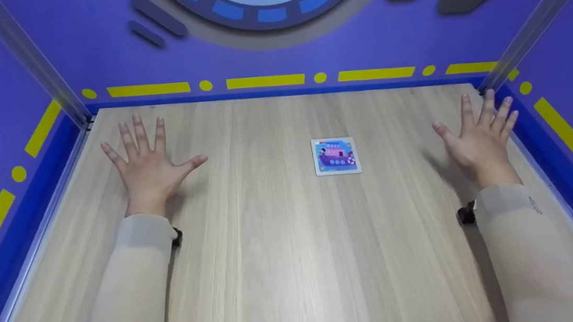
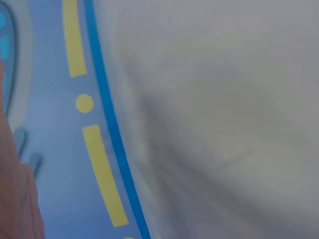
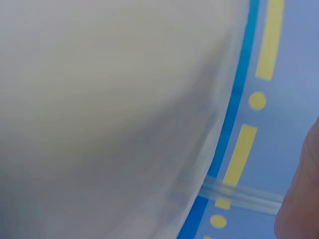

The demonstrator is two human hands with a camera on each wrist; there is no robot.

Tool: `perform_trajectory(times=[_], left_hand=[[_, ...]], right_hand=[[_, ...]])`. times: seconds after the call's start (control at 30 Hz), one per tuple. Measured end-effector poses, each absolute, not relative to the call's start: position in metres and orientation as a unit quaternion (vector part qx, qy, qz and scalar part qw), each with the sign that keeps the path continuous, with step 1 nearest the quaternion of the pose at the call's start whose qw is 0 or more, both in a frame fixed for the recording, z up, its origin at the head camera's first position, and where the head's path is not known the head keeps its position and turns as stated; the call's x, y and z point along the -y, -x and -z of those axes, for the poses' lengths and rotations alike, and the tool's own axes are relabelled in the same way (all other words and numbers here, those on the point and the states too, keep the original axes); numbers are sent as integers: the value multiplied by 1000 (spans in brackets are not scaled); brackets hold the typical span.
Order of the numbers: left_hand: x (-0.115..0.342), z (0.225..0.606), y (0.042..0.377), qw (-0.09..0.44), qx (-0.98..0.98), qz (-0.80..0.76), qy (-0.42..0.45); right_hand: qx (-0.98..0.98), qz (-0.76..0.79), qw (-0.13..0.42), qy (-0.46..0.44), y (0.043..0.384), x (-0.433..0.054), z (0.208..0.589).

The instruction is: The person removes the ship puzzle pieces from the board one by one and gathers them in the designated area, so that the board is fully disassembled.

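pale sleeves [image 1: 136, 291] stretch over the table [image 1: 275, 267], the left hand [image 1: 148, 171] and right hand [image 1: 482, 147] well apart, fingers spread and holding nothing, while the picture tile [image 1: 336, 156] lies flat between them, probably best handled by lightly pinching its opposite edges.

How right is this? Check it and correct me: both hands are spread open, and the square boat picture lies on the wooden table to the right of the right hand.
The position is wrong: in the head view, the square boat picture lies between the left hand and the right hand. The rest stands: hands spread open, picture on the wooden table.
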State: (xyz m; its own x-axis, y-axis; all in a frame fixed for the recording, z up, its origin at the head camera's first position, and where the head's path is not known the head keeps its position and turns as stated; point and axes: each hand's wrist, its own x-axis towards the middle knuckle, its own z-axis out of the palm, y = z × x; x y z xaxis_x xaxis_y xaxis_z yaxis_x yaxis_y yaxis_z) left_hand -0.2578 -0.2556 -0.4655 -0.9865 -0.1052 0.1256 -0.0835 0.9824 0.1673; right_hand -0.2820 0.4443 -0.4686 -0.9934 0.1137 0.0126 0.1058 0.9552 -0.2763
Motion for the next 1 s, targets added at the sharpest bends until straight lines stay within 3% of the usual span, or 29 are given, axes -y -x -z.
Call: perform_trajectory(times=[0.67,1.0], left_hand=[[171,437,258,156,979,134,-2],[135,417,263,170,951,246,74]], right_hand=[[974,-208,89,28,281,-384,454],[960,-250,124,0,291,-342,443]])
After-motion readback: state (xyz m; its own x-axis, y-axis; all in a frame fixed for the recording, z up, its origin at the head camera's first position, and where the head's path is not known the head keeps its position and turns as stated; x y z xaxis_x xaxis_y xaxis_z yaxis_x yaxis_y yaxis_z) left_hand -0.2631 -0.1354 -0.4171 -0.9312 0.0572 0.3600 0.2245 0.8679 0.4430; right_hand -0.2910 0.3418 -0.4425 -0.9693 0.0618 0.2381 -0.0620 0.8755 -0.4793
